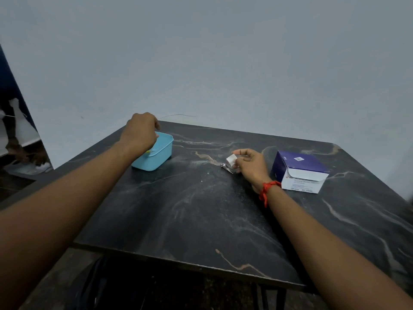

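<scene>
A light blue plastic tub (156, 156) stands at the far left of the dark marble table (201, 209). My left hand (139, 133) hovers over the tub's near rim with fingers curled down into it; what they hold is hidden. My right hand (250, 163) pinches a small white square pad (231, 160) between thumb and fingers, just above the table. A small metal nail clipper (226, 168) lies on the table right below that pad. A red thread band circles my right wrist.
A purple and white cardboard box (299, 173) with its flap open sits to the right of my right hand. A pale wall rises behind the table. At far left, another person's hands show on the floor by a doorway.
</scene>
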